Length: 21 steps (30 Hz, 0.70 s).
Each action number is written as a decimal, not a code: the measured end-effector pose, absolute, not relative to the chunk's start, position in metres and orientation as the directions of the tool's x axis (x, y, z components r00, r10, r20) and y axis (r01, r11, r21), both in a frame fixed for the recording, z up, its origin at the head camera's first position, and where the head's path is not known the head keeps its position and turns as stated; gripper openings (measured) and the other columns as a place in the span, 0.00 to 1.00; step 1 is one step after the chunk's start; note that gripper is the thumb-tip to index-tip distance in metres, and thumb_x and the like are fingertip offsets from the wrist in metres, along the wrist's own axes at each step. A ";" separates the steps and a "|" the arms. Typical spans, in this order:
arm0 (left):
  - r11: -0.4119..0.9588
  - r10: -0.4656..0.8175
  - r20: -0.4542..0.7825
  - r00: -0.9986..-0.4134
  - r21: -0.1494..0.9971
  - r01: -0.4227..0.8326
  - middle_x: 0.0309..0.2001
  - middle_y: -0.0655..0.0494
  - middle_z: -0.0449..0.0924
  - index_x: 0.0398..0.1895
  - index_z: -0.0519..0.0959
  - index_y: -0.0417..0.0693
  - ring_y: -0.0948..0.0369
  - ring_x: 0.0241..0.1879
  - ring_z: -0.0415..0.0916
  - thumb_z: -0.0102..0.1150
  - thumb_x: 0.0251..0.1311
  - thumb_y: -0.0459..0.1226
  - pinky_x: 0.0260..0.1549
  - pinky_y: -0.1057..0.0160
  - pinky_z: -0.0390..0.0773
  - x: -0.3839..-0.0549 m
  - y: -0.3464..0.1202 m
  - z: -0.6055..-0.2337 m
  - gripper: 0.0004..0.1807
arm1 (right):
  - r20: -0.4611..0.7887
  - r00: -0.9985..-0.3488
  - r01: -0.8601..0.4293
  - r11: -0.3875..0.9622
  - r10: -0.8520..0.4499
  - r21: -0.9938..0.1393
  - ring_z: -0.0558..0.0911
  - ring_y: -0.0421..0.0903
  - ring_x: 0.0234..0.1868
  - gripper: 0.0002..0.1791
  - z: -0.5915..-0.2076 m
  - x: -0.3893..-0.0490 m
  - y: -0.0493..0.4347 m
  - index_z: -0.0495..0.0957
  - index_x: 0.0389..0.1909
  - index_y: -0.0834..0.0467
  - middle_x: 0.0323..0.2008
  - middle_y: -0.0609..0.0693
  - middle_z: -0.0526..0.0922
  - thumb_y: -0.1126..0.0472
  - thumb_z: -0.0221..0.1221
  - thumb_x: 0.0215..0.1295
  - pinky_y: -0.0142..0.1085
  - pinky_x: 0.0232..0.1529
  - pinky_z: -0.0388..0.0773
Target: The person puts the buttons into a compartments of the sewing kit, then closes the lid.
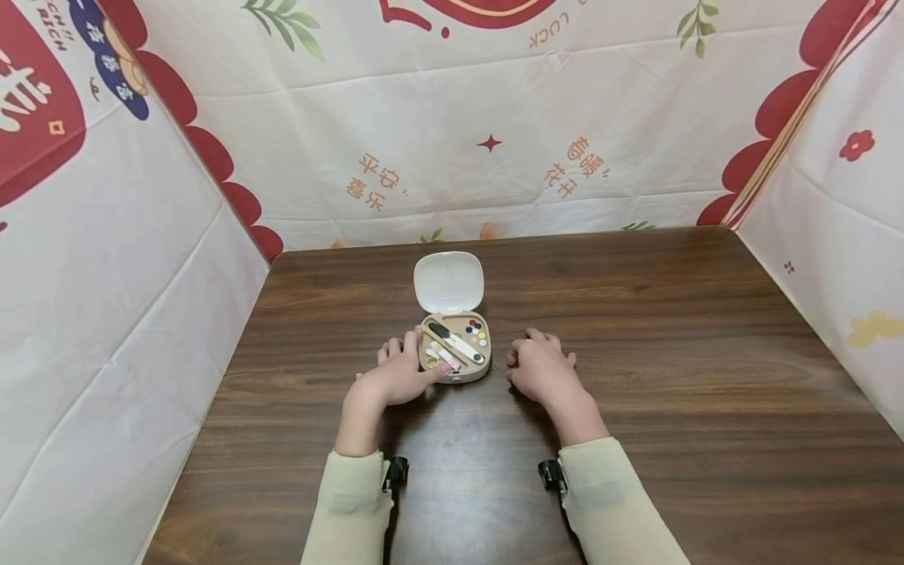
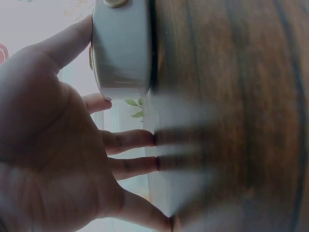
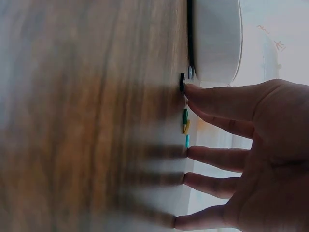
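Resting the right hand [image 1: 544, 373], fingers [image 3: 219, 158] loosely spread, on the brown wood-grain surface [image 1: 671, 337], thumb [image 3: 227, 100] at a small black disc [image 3: 182, 81] just right of the beige plastic box [image 1: 466, 377].

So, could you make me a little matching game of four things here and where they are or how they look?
1. Lid
2. Tabletop
3. Small round pieces
4. Sleeves

A. Brown, with wood grain
B. Pale cream cloth
C. Various colours, inside the case
D. White, open

Pairs: 1-D, 2-A, 3-C, 4-B
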<state>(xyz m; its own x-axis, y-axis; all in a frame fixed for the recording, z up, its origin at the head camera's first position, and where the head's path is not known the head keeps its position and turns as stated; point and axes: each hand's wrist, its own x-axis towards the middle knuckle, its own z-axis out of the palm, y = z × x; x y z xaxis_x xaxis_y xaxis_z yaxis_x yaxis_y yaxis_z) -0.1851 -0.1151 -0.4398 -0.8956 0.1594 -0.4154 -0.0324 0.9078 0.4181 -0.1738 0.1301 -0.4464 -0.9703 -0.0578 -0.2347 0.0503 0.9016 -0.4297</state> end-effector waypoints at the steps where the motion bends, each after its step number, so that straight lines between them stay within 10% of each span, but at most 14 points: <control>1: 0.908 0.159 -0.417 -0.895 0.419 -0.033 0.72 0.41 0.51 0.79 0.37 0.64 0.44 0.75 0.42 0.45 0.58 0.72 0.54 0.16 0.47 -0.185 -0.115 -0.440 0.53 | -0.240 -0.969 0.048 0.900 -0.064 -0.433 0.55 0.69 0.73 0.08 -0.446 -0.174 0.131 0.76 0.25 0.50 0.73 0.62 0.60 0.58 0.65 0.60 0.79 0.59 0.50; 21: 0.906 0.163 -0.419 -0.893 0.422 -0.032 0.72 0.42 0.50 0.79 0.37 0.63 0.44 0.76 0.40 0.45 0.58 0.72 0.54 0.16 0.46 -0.185 -0.115 -0.438 0.53 | -0.334 -0.921 -0.027 0.891 -0.198 -0.454 0.45 0.69 0.76 0.12 -0.443 -0.169 0.142 0.74 0.17 0.54 0.77 0.65 0.48 0.60 0.66 0.57 0.79 0.59 0.46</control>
